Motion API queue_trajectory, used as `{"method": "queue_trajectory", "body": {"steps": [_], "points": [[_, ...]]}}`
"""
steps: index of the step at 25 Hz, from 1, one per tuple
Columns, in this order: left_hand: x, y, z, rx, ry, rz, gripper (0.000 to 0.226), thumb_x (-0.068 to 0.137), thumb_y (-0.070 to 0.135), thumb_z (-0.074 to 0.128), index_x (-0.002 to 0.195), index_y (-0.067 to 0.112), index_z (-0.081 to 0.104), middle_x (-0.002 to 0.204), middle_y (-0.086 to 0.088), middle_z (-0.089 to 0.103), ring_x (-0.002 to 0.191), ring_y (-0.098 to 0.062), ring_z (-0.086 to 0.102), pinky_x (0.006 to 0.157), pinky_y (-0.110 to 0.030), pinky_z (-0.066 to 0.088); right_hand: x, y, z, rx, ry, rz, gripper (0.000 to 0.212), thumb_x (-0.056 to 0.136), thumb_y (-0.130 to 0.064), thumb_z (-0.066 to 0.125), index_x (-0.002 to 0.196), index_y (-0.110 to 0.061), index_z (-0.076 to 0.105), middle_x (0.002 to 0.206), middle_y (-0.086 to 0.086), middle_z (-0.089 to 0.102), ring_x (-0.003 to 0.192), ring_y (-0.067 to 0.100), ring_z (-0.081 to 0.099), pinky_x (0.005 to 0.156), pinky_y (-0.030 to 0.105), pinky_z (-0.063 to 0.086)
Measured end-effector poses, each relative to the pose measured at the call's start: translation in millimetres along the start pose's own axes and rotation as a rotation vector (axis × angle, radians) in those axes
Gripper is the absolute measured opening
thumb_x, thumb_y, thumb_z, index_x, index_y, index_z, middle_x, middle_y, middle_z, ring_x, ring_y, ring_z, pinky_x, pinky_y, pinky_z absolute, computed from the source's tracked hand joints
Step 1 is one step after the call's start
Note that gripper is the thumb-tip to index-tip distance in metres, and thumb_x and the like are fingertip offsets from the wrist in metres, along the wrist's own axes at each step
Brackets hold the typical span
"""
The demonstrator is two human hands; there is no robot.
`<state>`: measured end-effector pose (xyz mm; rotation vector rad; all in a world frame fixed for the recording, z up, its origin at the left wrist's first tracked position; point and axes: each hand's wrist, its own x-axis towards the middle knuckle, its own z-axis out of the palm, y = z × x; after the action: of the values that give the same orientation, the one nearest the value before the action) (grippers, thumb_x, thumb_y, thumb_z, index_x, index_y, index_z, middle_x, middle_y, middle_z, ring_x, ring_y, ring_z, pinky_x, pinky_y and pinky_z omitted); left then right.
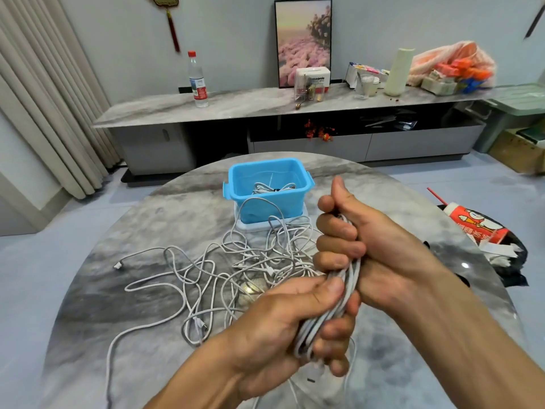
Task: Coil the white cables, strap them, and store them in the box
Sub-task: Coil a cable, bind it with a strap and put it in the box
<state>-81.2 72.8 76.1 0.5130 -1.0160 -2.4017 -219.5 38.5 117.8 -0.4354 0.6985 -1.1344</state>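
Left hand (283,317): nearest the camera, its fingers (336,329) curled round the lower end of a coiled white cable bundle (348,278), thumb pressed on top.
Right hand (362,240): clenched round the upper end of the same bundle, thumb raised.
Bundle in hand: coiled into a tight hank, held above the marble counter (141,308); one plug end hangs below the left hand. I judge this one coiled but not yet strapped.
Strap: none that I can make out; a dark bit at the top of the right fist may be one, too hidden to tell.
Loose white cables (206,273): a tangled heap on the counter just beyond the hands, uncoiled; most of the work seems left.
Blue box (269,187): behind the heap, open, standing on a pale lid; at least one bundled cable lies inside, so one is stored.
Hidden: the bundle's middle is covered by both fists; how many cables are in the heap cannot be counted.
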Motion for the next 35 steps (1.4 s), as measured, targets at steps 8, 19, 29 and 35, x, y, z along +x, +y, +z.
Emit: {"method": "queue_trajectory", "body": {"steps": [8,19,29,35], "points": [[-7,-6,-4,-0.107,-0.092,-0.017,0.019,0.097,0.033,0.054,0.093,0.016,0.061,0.072,0.000,0.054,0.051,-0.003,0.049,0.038,-0.012,0.030,-11,-9,8,-0.018,-0.173,0.013,0.073,0.091,-0.075,0.037,0.045,-0.021,0.021,0.037,-0.006,0.011,0.032,0.009,0.004,0.041,0.013,0.009],[-6,-12,10,-0.197,-0.354,-0.065,0.024,0.095,0.041,0.039,0.095,0.023,0.053,0.066,0.010,0.025,0.050,-0.003,0.022,0.035,-0.020,0.016,-17,-9,6,-0.043,-0.550,0.175,0.065,0.095,-0.062,0.036,0.046,-0.020,0.026,0.039,-0.005,0.014,0.030,0.007,0.007,0.040,0.014,0.006],[20,-27,-4,0.481,0.551,0.231,0.049,0.102,0.048,0.040,0.060,0.024,0.054,0.048,0.012,0.033,0.038,-0.006,0.025,0.041,-0.017,0.021,18,8,-6,0.064,0.364,-0.058,0.050,0.099,-0.049,0.049,0.060,-0.019,0.045,0.045,-0.003,0.040,0.033,0.011,0.039,0.038,0.020,0.038],[27,-31,-19,0.914,0.530,0.363,0.035,0.096,0.045,0.039,0.066,0.031,0.051,0.054,0.013,0.042,0.047,-0.005,0.036,0.049,-0.023,0.030,19,11,-7,-0.023,0.341,-0.136,0.056,0.093,-0.054,0.057,0.054,-0.023,0.032,0.046,-0.006,0.020,0.032,0.007,0.017,0.032,0.015,0.018]]}}
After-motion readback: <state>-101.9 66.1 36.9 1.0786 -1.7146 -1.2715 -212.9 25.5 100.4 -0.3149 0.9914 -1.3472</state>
